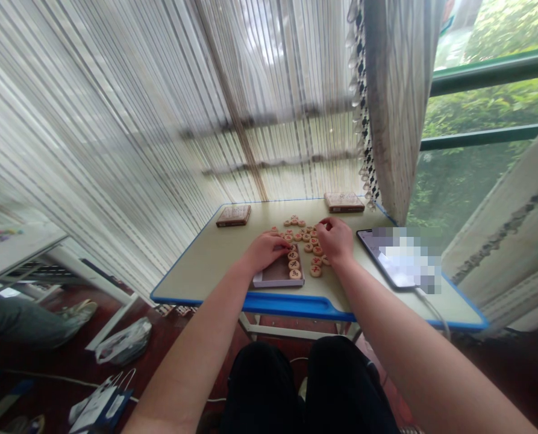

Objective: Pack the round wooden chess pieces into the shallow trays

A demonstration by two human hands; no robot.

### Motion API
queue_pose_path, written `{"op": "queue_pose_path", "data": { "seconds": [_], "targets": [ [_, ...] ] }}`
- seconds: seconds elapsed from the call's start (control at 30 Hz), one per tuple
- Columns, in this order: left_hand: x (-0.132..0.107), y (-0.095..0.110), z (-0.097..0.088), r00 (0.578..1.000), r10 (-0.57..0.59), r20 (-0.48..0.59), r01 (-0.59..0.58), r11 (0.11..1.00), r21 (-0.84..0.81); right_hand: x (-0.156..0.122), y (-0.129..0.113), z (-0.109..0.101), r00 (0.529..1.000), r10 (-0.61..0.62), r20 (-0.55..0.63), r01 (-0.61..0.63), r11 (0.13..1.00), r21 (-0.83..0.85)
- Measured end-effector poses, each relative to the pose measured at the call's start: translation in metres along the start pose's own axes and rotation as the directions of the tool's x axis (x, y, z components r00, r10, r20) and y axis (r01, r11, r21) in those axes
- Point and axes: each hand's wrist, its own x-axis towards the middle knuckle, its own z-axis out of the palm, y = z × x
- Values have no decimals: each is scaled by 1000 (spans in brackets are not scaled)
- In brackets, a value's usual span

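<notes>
An open shallow box (269, 281) lies near the table's front edge, with a column of round wooden Chinese chess pieces (294, 265) along its right side. My left hand (265, 249) reaches over the box, thumb and fingers closed on a chess piece (292, 248) at the far end of that column. To the right of the box, loose chess pieces (316, 261) with red and dark characters are spread out. Above their right side is my right hand (335, 239), fingers curled and pinched together; whatever is between the fingertips is hidden.
Two closed flat boxes, one at the back left (233, 215) and one at the back right (344, 202), lie on the blue-edged table (196, 259). A phone (381, 259) with a cable lies at the right. String curtains (160, 108) hang behind.
</notes>
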Motion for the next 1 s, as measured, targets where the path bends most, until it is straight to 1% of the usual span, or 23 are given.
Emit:
{"op": "queue_pose_path", "data": {
  "seconds": [0.13, 0.23, 0.27, 0.33, 0.4, 0.47, 0.53, 0.57, 0.6, 0.67, 0.7, 0.77, 0.83, 0.9, 1.0],
  "targets": [
    [0, -1, 0, 1000, -15, -15, 14, 999, -35, 1, 2, 1, 1000, 6, 4, -6, 1000, 4],
    [-1, -2, 1, 999, -19, -31, 17, 997, -76, 3, 6, 3, 999, 35, -14, -35, 999, 13],
    [-1, -2, 1, 998, -30, -50, 25, 996, -90, 4, 8, 3, 999, 48, -19, -48, 999, 11],
    [-1, -4, 2, 989, -74, -126, 58, 990, -125, 6, 11, 4, 997, 68, -33, -69, 998, -11],
    [-1, -7, 2, 962, -145, -230, 106, 979, -173, 8, 14, 3, 996, 77, -47, -80, 995, -53],
    [1, -11, 1, 920, -239, -309, 172, 958, -228, 9, 16, 3, 996, 80, -45, -85, 990, -115],
    [6, -18, -2, 886, -325, -332, 247, 935, -256, 8, 16, 3, 997, 71, -10, -72, 980, -186],
    [10, -22, -4, 880, -351, -321, 278, 927, -250, 7, 16, 3, 998, 59, 24, -52, 975, -215],
    [14, -26, -7, 886, -357, -298, 298, 928, -225, 6, 15, 3, 997, 38, 66, -21, 971, -237],
    [23, -36, -9, 922, -317, -223, 291, 946, -143, 4, 13, 5, 986, -18, 164, 61, 963, -264],
    [26, -40, -9, 930, -291, -225, 275, 956, -99, 3, 12, 6, 973, -44, 225, 106, 956, -273],
    [29, -49, -7, 916, -259, -306, 256, 965, -49, 2, 9, 7, 929, -83, 362, 196, 937, -288],
    [28, -55, -3, 920, -198, -339, 213, 977, 6, 2, 7, 7, 881, -92, 464, 253, 920, -298],
    [23, -58, 1, 929, -158, -334, 181, 983, 38, 2, 6, 6, 863, -105, 494, 285, 909, -305],
    [14, -59, 4, 923, -165, -347, 188, 981, 36, 2, 5, 6, 879, -154, 450, 320, 892, -318]
  ]
}}
